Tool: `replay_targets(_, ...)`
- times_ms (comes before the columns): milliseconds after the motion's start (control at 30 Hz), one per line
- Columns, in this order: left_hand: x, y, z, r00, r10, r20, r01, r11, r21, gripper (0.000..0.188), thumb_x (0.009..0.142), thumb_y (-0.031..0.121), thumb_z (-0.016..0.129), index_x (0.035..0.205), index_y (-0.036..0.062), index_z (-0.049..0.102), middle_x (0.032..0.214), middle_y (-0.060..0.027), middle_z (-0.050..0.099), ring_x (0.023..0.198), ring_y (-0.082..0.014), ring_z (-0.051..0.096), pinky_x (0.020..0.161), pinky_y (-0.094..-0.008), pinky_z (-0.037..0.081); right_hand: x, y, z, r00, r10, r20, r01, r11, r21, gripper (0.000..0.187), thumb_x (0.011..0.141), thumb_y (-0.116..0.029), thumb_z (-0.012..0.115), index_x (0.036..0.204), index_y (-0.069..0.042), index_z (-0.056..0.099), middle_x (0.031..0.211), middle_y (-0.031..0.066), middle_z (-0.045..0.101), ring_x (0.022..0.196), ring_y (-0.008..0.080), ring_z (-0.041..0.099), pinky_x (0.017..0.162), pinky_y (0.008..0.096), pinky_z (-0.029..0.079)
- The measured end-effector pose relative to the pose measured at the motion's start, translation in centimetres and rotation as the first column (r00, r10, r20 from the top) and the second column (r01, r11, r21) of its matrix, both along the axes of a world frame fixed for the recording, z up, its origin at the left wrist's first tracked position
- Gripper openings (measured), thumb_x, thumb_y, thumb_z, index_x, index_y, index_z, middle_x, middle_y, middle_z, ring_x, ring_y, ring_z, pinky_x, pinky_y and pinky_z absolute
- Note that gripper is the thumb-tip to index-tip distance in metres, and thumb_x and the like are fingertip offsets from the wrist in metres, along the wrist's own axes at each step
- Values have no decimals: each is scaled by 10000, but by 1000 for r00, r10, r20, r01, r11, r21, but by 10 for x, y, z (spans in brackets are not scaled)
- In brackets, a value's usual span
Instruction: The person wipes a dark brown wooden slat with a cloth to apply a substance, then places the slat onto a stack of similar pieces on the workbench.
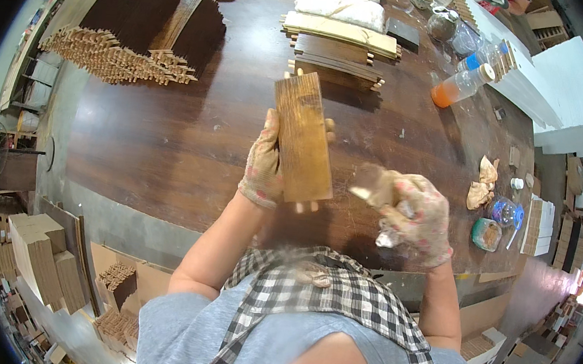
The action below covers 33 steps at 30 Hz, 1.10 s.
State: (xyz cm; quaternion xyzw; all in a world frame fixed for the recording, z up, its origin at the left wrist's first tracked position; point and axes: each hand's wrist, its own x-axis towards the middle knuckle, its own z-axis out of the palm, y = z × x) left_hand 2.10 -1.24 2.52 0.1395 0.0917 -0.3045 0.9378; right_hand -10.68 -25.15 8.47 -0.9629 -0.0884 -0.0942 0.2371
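Observation:
A brown wooden slat [305,145] with small round dowels at both ends is tilted up over the table. My left hand [263,162], in a stained work glove, is closed around it from the left, fingertips showing past its right edge. To the right, my gloved right hand [422,219] grips a small flat brown piece with a pale edge [367,182]. Motion blurs this piece, so its kind is unclear. Crumpled whitish material [389,235] shows under that hand's fingers. The right hand is apart from the slat.
A large stack of dark slats [121,18] stands far left on the brown table [148,140]. Further slats [336,49] lie ahead beneath a white bundle [341,8]. On the right are a bottle of orange liquid [461,86], a clear jug [506,213] and a crumpled glove [482,183].

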Motion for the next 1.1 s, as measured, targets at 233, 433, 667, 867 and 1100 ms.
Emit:
replay_targets(233,-3,1,-38,997,-6,79,15,993,-114,531,1012,453,526,1439,148,443,1147,-107,608,852,-191,616,726,-329,581,-8,8,-19,999,45,27,-52,790,611,592,735,-178,845,1274,-62,631,1114,158,680,947,274,669,825,357,536)
replay_targets(433,-7,-2,-30,995,-68,69,85,952,-293,856,959,705,383,1449,4,404,1370,-215,528,1145,-343,607,970,-444,539,1,27,-13,993,103,57,-117,838,532,522,711,-195,853,1160,-14,657,1084,171,682,925,310,678,803,363,542)
replay_targets(667,-8,9,-17,998,-41,-40,26,949,-314,748,993,583,430,1444,-14,412,1395,-254,505,1135,-390,606,963,-472,543,3,42,21,994,105,-9,-103,986,135,515,691,-265,825,1156,-79,709,1038,107,694,892,273,683,754,377,572)
replay_targets(867,-8,1,-24,1000,4,-20,-8,982,-190,690,1006,510,468,1412,-46,435,1172,-252,604,946,-323,659,828,-392,603,20,86,39,964,260,51,-256,964,-67,407,757,-262,784,1127,-115,704,956,38,668,818,198,660,678,339,565)
replay_targets(1100,-7,8,-11,999,46,27,-44,998,-55,563,1027,495,446,1317,18,521,1068,-157,646,865,-258,671,769,-362,606,11,61,29,982,187,30,-183,978,-101,411,724,-264,786,1100,-114,715,969,33,680,810,195,658,669,332,563)
